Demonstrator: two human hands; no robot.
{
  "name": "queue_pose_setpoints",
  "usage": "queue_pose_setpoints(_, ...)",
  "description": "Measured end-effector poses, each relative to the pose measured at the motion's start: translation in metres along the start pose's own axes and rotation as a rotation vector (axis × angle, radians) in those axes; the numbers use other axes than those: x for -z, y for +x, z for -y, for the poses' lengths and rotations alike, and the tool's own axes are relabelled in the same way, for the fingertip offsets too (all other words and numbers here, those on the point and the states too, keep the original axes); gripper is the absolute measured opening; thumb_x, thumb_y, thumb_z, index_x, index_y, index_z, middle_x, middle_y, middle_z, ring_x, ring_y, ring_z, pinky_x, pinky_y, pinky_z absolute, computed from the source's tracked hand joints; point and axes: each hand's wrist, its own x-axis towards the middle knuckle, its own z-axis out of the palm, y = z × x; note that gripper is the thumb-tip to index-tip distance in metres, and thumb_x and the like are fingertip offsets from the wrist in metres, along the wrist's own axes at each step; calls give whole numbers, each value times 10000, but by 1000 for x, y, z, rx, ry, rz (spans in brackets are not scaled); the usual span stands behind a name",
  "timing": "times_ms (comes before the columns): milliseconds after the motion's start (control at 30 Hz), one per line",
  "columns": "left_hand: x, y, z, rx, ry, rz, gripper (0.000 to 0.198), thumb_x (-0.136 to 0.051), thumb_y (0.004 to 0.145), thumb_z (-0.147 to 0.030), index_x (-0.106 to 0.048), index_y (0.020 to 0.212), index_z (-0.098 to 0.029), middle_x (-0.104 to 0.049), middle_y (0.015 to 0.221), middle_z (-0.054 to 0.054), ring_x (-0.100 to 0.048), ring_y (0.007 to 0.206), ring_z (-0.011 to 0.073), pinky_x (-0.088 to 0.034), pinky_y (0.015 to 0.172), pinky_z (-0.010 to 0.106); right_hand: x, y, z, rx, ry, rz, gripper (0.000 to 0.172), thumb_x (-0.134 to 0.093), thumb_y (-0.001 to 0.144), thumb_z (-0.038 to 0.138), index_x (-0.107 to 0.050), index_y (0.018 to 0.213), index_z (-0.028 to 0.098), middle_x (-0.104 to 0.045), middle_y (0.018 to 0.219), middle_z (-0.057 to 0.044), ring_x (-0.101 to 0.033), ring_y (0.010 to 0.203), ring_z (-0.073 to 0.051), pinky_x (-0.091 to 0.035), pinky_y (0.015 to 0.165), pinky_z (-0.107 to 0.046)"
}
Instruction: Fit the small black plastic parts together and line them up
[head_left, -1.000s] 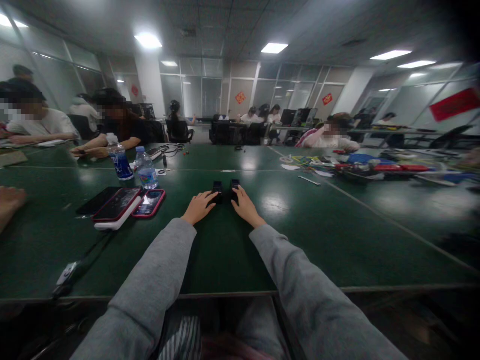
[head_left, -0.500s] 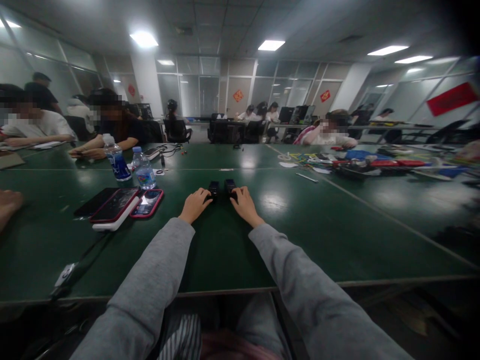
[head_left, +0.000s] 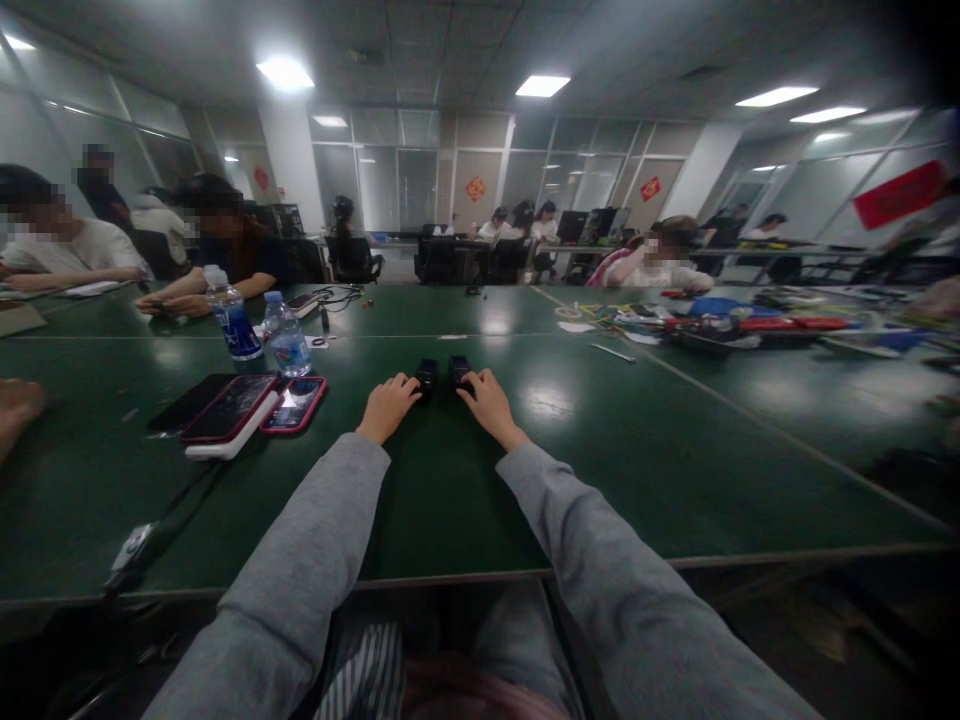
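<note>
Two small black box-shaped devices stand side by side on the green table [head_left: 600, 470], a narrow gap between them. My left hand [head_left: 387, 406] grips the left black device [head_left: 427, 372] from its left side, with the thumb against its near end. On the other side, my right hand [head_left: 491, 405] has its fingers and thumb closed on the right black device [head_left: 459, 367]. Their exact kind is too small and dark to make out. My fingers cover part of each device.
On the left lie a red-edged phone [head_left: 295, 405] and another phone [head_left: 229, 408] on a white power bank [head_left: 232, 440]. Behind them stand two bottles, a blue-labelled one [head_left: 236, 325] and a clear one [head_left: 287, 340]. A pen [head_left: 613, 353] and tangled cables [head_left: 622, 318] lie right. Several people sit around.
Both hands and the two black devices stay almost where they were. In the left background, a standing person has turned and shifted slightly.
</note>
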Motion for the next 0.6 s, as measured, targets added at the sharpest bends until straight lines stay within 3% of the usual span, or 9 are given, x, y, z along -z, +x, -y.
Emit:
queue_pose_setpoints(333, -1, -1, 4, 74, -4, 31, 309, -419, 969, -464, -528, 1148, -236, -543, 1139, 62, -576, 993, 187, -448, 767, 272, -2, -2, -10, -77, 65, -4, 247, -533, 924, 344, -547, 1135, 216, -439, 1066, -72, -523, 905, -177, -486, 798, -314)
queue_pose_setpoints(600, -2, -3, 3, 93, -3, 35, 326, -384, 982, -464, -505, 1177, -233, -503, 1183, 71, -624, 877, 170, -462, 678, 262, 2, -3, -5, -92, 49, 29, 260, -498, 937, 339, -514, 1158, 205, -428, 1089, -82, -527, 870, -168, -490, 744, -300)
